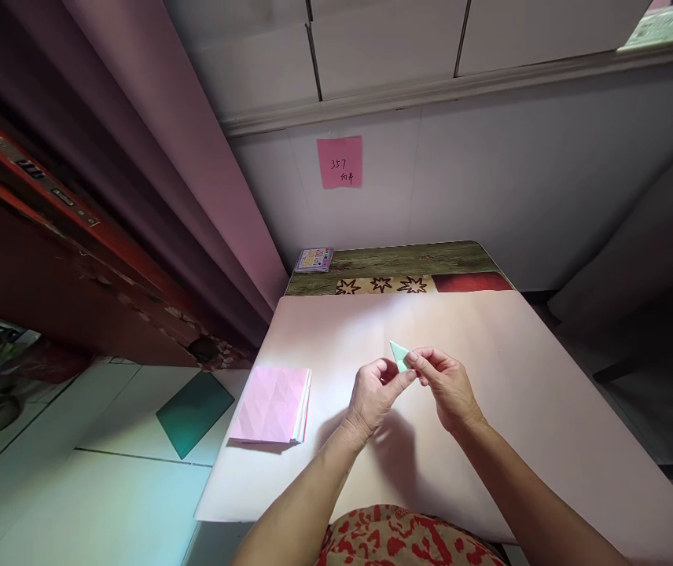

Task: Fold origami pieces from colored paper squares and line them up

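Note:
A small folded piece of pale green paper (399,355) is held above the middle of a table covered with a pale pink sheet (490,440). My left hand (375,395) pinches its lower edge with thumb and fingers. My right hand (443,385) pinches it from the right side, fingertips meeting those of the left. One pointed corner of the green paper sticks up to the left.
A stack of pink paper squares (273,405) lies at the table's left edge. A dark green sheet (193,412) lies on the tiled floor to the left. At the table's far end is a small colourful packet (314,259). A pink note (340,161) is stuck on the wall.

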Tool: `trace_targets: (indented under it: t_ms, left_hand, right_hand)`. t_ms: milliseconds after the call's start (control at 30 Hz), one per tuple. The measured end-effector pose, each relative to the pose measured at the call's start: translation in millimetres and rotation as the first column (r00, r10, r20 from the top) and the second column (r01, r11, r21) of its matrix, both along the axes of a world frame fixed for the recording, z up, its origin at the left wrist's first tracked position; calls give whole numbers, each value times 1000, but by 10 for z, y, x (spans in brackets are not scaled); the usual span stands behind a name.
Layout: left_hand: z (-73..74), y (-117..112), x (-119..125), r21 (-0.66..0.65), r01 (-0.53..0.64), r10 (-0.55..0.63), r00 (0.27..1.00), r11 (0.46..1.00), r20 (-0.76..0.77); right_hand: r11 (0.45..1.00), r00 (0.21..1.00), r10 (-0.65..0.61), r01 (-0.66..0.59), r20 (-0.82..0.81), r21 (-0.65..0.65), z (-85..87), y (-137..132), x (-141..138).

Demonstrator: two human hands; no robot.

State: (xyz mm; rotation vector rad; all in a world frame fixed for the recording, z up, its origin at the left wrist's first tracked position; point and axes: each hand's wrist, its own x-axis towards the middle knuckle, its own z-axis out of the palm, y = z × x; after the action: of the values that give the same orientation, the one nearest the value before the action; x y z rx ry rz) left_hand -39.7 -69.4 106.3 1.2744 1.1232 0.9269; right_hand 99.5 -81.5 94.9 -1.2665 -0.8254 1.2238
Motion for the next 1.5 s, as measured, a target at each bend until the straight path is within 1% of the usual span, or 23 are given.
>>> trace_targets:
  t_ms: [33,100,200,267,333,400,467,533,600,667,700,767,900,1233,1400,1500]
  left_hand:
    - [-7,-19,3,-8,16,-16,1000,1000,-6]
    - [-10,-44,-7,9,22,-21,999,1000,-27]
    - [23,-55,-43,64,25,-17,993,998,-116]
    - [63,-64,-56,100,41,-22,983,994,-182]
    - [107,-87,-51,150,61,-24,971,987,-238]
    - [153,-121,-40,221,61,2,962,973,-275]
    - [201,-157,-36,309,23,65,960,951,-272]
    - [248,-185,-44,406,-33,140,961,913,-237]
    - [284,-198,-57,501,-63,189,960,863,-205]
    - [302,-198,-64,567,-60,203,960,822,-192]
    - [302,-193,-64,584,-55,204,960,810,-192]
    - [290,-179,-59,594,-56,214,957,802,-198]
    - [255,-147,-44,583,-93,253,946,807,-201]
    - [254,-138,-28,531,-108,253,945,840,-209]
    - [253,-138,-33,511,-120,258,944,851,-207]
    - [265,-128,-36,499,-128,270,936,857,-225]
  right_hand:
    - [1000,1000,-9,9,-5,-2,-10,-8,-4]
    - [1000,1000,18,-18,-16,2,-23,-26,-3]
    - [996,996,85,-85,-22,11,-23,-52,18]
    - [995,994,99,-98,-38,16,-22,-66,37]
    - [995,989,95,-96,-112,2,-29,-78,53]
    - [992,959,106,-121,-262,-43,-44,-89,61]
    - [980,892,119,-175,-436,-91,-62,-98,62]
    - [970,818,114,-215,-563,-116,-80,-103,59]
    - [967,774,93,-221,-626,-129,-95,-105,55]
    - [967,756,79,-216,-649,-134,-107,-103,52]
    - [968,753,76,-214,-653,-134,-110,-101,50]
    - [969,752,74,-210,-655,-131,-112,-96,48]
    - [970,746,67,-205,-662,-132,-101,-88,46]
    - [970,764,62,-198,-642,-142,-96,-84,39]
    - [972,801,50,-177,-596,-156,-63,-86,31]
    - [983,866,44,-126,-498,-131,-53,-96,15]
